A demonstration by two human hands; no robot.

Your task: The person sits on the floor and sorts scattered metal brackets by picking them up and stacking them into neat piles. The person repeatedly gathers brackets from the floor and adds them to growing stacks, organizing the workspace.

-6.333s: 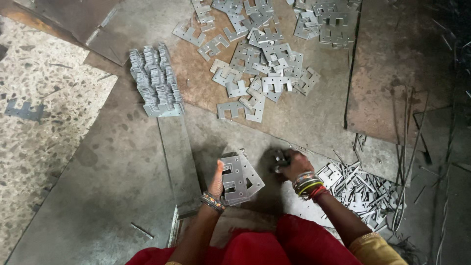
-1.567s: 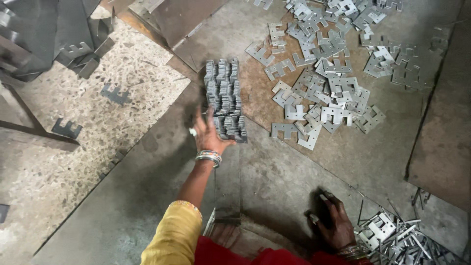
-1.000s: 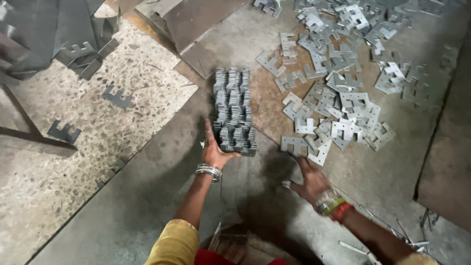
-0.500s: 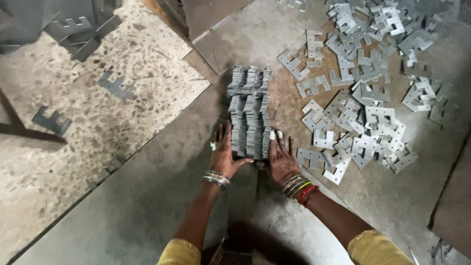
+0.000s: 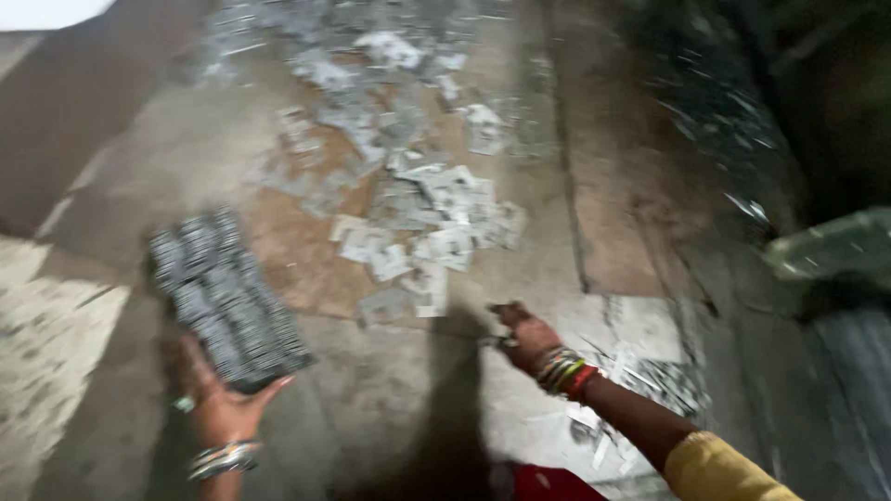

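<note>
The view is blurred by motion. A long block of stacked grey metal plates (image 5: 223, 297) lies on the floor at the left. My left hand (image 5: 215, 397) rests open against its near end, fingers spread, bangles on the wrist. My right hand (image 5: 522, 334) hovers over the floor further right, fingers curled; whether it holds anything is unclear. Just beyond it lies a loose scatter of flat notched metal plates (image 5: 422, 232).
Large steel sheets (image 5: 371, 399) cover the floor. More metal offcuts (image 5: 650, 380) lie by my right forearm. A speckled stone floor (image 5: 46, 325) shows at the left, and dark clutter (image 5: 789, 139) fills the right side.
The camera has swung right and blurred. My right hand has left the stack and moved right toward the loose plates; my left hand stays at the stack's near end.
</note>
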